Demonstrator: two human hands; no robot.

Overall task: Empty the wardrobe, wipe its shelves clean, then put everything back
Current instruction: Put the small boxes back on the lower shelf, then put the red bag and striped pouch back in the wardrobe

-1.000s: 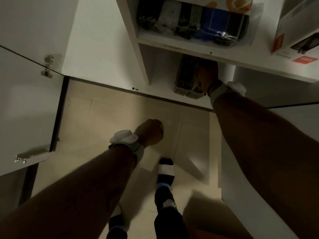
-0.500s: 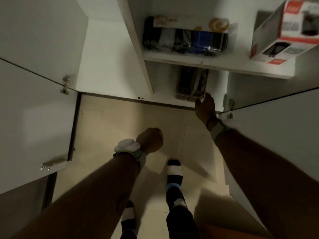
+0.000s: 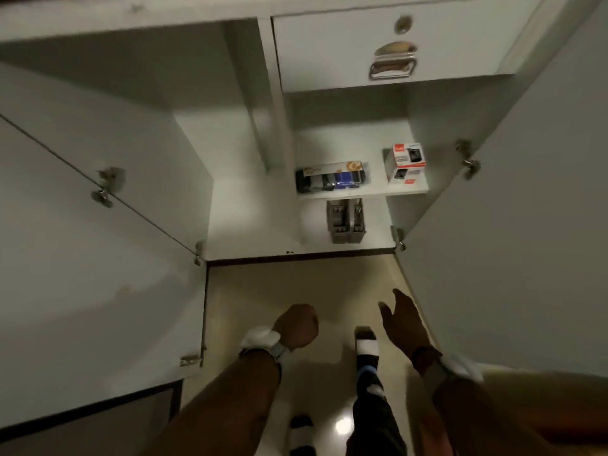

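White laminate made up the open wardrobe (image 3: 230, 199), whose left door (image 3: 98, 274) stood swung out well to the left of the hands. The left hand (image 3: 297, 327) was curled into a fist over the beige floor (image 3: 263, 284), gripping nothing that showed, with a pale band (image 3: 260, 337) on its wrist. Just to its right a striped sock (image 3: 367, 348) covered a foot, and beyond that the right hand (image 3: 404, 319) hung with fingers straight and spread, holding nothing. Well ahead of both hands, a grey slotted organiser (image 3: 345, 223) sat on the wardrobe's bottom board. Above it a shelf (image 3: 378, 192) carried a clear pack of dark and blue items (image 3: 330, 179) and, further right, a white and red box (image 3: 406, 162). A drawer (image 3: 329, 54) with a metal handle (image 3: 391, 69) sat higher. The right door (image 3: 510, 241) stood open beside the right hand.
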